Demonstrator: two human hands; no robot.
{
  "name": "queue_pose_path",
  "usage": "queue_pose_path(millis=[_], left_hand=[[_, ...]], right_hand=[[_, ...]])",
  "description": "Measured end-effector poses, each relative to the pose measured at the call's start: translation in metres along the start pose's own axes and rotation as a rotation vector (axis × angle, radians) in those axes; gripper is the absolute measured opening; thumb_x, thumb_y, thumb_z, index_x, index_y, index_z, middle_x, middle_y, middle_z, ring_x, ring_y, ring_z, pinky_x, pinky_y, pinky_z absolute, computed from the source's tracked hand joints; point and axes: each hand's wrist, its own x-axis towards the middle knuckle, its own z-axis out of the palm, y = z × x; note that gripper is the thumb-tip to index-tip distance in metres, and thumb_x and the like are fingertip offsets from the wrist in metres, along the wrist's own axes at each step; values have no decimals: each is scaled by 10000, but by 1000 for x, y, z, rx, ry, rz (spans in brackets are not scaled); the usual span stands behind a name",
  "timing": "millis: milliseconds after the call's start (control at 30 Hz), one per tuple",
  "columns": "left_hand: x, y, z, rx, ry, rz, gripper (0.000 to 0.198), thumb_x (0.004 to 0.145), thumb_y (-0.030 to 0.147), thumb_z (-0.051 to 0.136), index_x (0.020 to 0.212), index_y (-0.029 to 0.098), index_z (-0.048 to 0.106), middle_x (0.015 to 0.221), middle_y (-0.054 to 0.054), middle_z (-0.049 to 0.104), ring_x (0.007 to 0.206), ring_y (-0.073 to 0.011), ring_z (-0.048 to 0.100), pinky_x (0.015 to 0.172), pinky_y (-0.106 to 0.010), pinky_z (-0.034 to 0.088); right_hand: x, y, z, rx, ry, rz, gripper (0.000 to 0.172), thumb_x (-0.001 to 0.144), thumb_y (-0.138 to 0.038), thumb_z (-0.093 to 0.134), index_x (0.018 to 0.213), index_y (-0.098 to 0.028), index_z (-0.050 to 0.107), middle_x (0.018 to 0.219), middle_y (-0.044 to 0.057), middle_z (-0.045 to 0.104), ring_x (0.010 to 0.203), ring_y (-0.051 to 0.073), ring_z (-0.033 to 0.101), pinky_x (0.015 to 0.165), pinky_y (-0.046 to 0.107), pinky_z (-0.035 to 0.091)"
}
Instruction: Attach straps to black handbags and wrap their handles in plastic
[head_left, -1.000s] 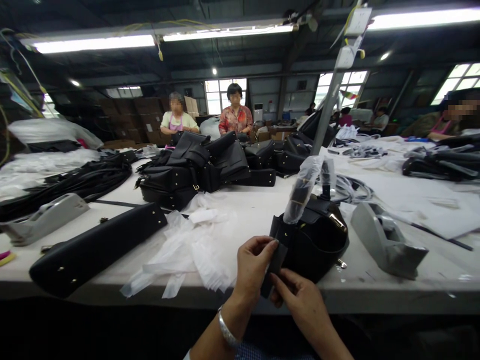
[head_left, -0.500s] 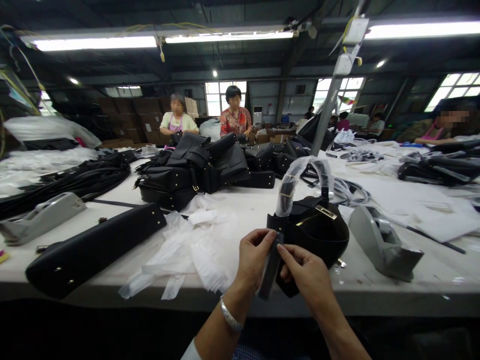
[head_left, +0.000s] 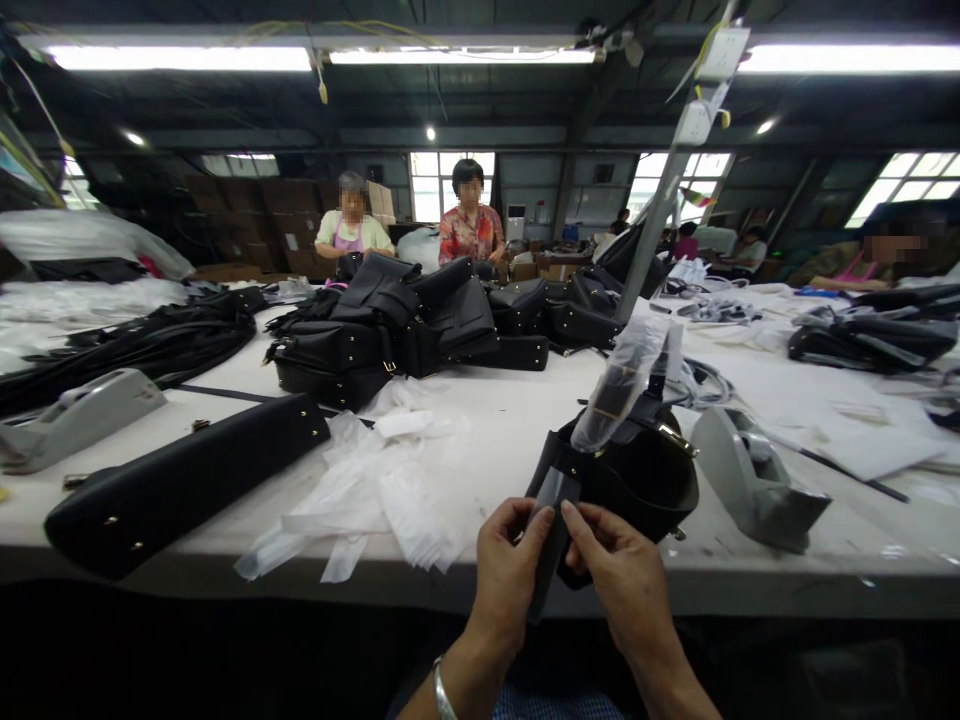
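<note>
A black handbag (head_left: 637, 480) with gold fittings sits at the near edge of the white table (head_left: 517, 420); its handle (head_left: 622, 385) is wrapped in clear plastic and sticks up. A dark strap piece (head_left: 550, 530) hangs from the bag's near side. My left hand (head_left: 506, 575) pinches this strap from the left, fingers closed on it. My right hand (head_left: 626, 580) pinches the same strap from the right, thumb and forefinger on its edge.
A grey tape dispenser (head_left: 757, 485) stands right of the bag, another (head_left: 75, 415) at far left. White plastic wrappers (head_left: 375, 480) lie left of my hands. A long black bag base (head_left: 187, 480) lies further left. Black bags (head_left: 405, 325) are piled mid-table; other people work behind.
Both hands have shifted slightly lower on the strap. The bag has tilted, so its wrapped handle now leans to the right. The view has dropped a little.
</note>
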Motion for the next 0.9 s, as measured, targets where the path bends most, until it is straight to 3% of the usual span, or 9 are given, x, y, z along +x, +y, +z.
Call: queue_pose_path(millis=[200,367,500,600,733,833,900], left_hand=[[-12,1,0,282,85,391,70,875,209,682,858,199,749,824,-43,703,776,-180,649,708,-252,511],[-17,-2,-6,462,-34,648,215,943,177,590,1049,212,773,890,-91,706,797,-188,678,714,-247,542],[-18,6,-14,673,-157,750,301,977,184,524,1183,217,742,883,-118,719,790,-211,687,695,-258,543],[-17,12,-20,771,-184,848,292,964,174,553,1180,222,743,858,-114,732,759,-210,694,669,-247,544],[-17,4,-27,872,-193,1047,321,972,137,537,1261,169,673,883,-103,733,730,-180,690,635,-230,559],[-25,-4,-35,784,-233,1054,298,964,101,542,1228,152,669,925,-95,721,772,-154,693,667,-209,571],[-32,-5,-41,654,-274,912,248,955,134,576,1174,167,687,954,-88,722,823,-153,698,730,-212,575]], right_hand=[[-1,3,-9,23,-55,20,441,761,-587,741,695,-152,707,453,-14,557,441,118,486,472,228,403],[-3,-3,-9,-20,-23,-13,474,776,-588,728,578,-165,640,434,-24,520,426,104,457,445,215,366],[-7,-8,-10,-17,-69,-28,479,819,-596,680,606,-168,653,483,-6,568,462,119,498,463,221,403],[-11,-9,-11,-67,-113,-63,480,843,-607,645,634,-175,663,538,9,619,510,141,559,507,231,447],[-14,-11,-12,-232,-100,-130,500,864,-597,624,577,-187,639,524,3,619,520,145,586,530,230,449],[-15,-13,-13,-218,-130,-120,515,890,-587,594,559,-194,623,499,-7,604,508,134,573,537,221,443],[-14,-13,-15,-181,-143,-92,513,889,-580,601,551,-195,618,474,-14,584,485,124,547,522,215,429]])
